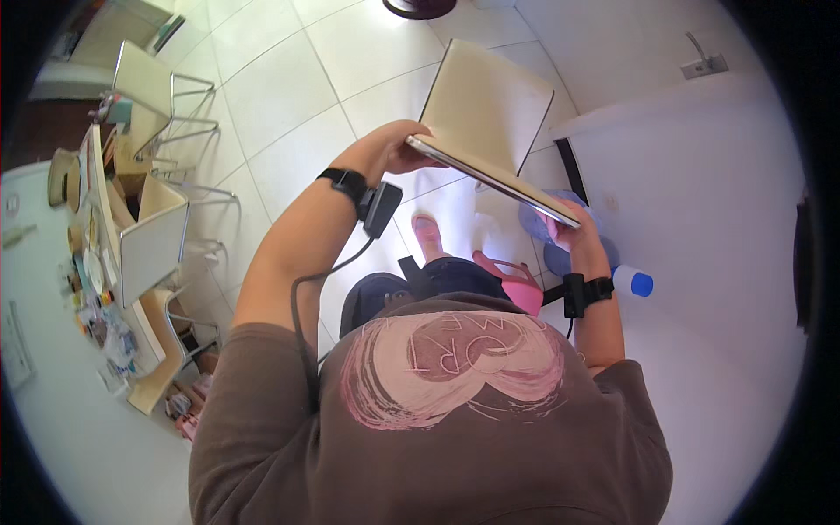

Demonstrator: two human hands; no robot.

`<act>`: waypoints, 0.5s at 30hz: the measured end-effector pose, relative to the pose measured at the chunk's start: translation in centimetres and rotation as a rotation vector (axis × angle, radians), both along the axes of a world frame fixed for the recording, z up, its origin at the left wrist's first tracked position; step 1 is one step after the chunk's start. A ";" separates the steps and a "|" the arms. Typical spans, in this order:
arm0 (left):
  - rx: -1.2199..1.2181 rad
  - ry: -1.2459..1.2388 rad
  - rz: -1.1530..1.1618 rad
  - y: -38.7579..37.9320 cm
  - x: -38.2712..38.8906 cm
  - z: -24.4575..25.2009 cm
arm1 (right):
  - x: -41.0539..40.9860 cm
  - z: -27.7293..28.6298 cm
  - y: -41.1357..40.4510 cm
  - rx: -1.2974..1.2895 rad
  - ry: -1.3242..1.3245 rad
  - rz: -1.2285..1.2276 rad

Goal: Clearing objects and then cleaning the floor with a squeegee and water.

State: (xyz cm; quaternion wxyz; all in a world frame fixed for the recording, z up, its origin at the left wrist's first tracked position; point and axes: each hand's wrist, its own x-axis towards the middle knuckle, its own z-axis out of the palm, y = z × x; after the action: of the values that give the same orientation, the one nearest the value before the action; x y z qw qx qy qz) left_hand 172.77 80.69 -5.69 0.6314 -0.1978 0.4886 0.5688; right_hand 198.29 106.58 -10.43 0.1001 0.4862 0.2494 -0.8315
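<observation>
A cream chair (482,111) with a bent shell and a thin metal rim is in front of me, resembling the chairs at the left. My left hand (415,149) is closed around the left end of its near edge, the thumb on top and the fingers underneath. At the right end of the same edge, my right hand (569,226) grips from the side and below, partly hidden by the shell. The chair's legs are hidden, so I cannot tell whether it touches the floor. Both wrists wear black straps with small devices, and a cable runs along my left arm.
Several cream chairs (154,246) with metal legs stand along a cluttered table (147,328) at the left. Large bluish water bottles (558,259) and a pink plastic object (523,295) are near my legs. A white wall (695,197) with an outlet borders the right. A dark round base (420,6) lies ahead.
</observation>
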 end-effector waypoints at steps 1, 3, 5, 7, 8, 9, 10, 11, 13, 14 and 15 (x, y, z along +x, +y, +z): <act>-0.049 0.021 -0.049 1.6 -1.2 -0.2 | -0.3 0.4 0.0 0.024 -0.015 -0.092; 0.013 0.006 -0.069 4.2 -2.8 -0.9 | -0.6 1.1 -0.1 0.012 -0.054 -0.194; -0.008 -0.075 -0.087 6.5 -4.4 -0.4 | -0.1 0.7 0.0 -0.001 -0.099 -0.295; 0.024 0.009 -0.170 7.8 -5.4 -0.4 | 0.2 -0.2 -0.2 0.064 -0.093 -0.411; 0.051 -0.027 -0.200 8.7 -6.0 -1.4 | 0.6 -0.3 -0.2 0.069 -0.098 -0.425; 0.053 -0.031 -0.206 9.0 -6.6 -2.4 | 0.6 -0.2 -0.5 0.041 -0.094 -0.428; 0.106 -0.021 -0.235 9.3 -7.1 -3.3 | 0.6 0.0 -0.9 0.016 -0.088 -0.436; 0.159 -0.011 -0.262 9.4 -7.7 -4.2 | 0.3 0.2 -1.3 0.020 -0.089 -0.445; 0.219 -0.010 -0.330 9.9 -8.9 -4.7 | -0.4 0.2 -1.8 -0.152 -0.003 -0.517; 0.170 -0.040 -0.252 10.3 -9.7 -4.9 | -1.2 -0.1 -2.2 -0.146 0.000 -0.521; 0.119 -0.073 -0.188 11.0 -10.2 -4.2 | -1.8 -0.9 -2.5 -0.146 0.023 -0.647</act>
State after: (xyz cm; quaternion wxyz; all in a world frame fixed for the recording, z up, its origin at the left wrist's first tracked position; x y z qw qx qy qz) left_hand 162.56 91.73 -9.89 0.7099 -0.1340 0.4468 0.5276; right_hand 196.51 104.07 -11.35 -0.1374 0.5223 0.0232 -0.8413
